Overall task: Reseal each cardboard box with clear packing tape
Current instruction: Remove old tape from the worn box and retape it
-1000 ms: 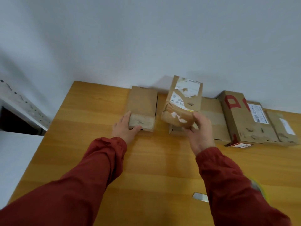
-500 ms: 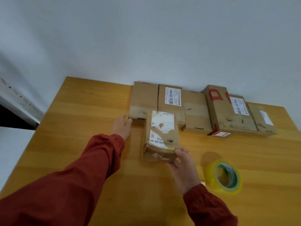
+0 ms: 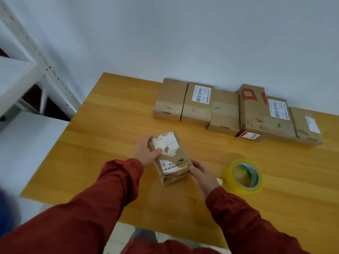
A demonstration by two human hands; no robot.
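A small worn cardboard box (image 3: 171, 158) with torn white labels lies on the wooden table (image 3: 110, 136) in front of me. My left hand (image 3: 146, 153) grips its left side, thumb across the top. At the box's near right corner, my right hand (image 3: 202, 174) holds it too. A roll of clear packing tape (image 3: 244, 176) with a yellowish look and a green core lies flat just right of my right hand. Several other cardboard boxes (image 3: 225, 110) stand in a row along the wall at the table's back.
The back row includes a box with red markings (image 3: 256, 110) and one with a white barcode label (image 3: 199, 105). White shelving (image 3: 23, 85) stands off the table's left edge. A small white scrap (image 3: 220, 181) lies between my right hand and the tape.
My right hand has carried the worn box from the back row toward me and set it down. My left hand left the back-left box and now grips the worn box.
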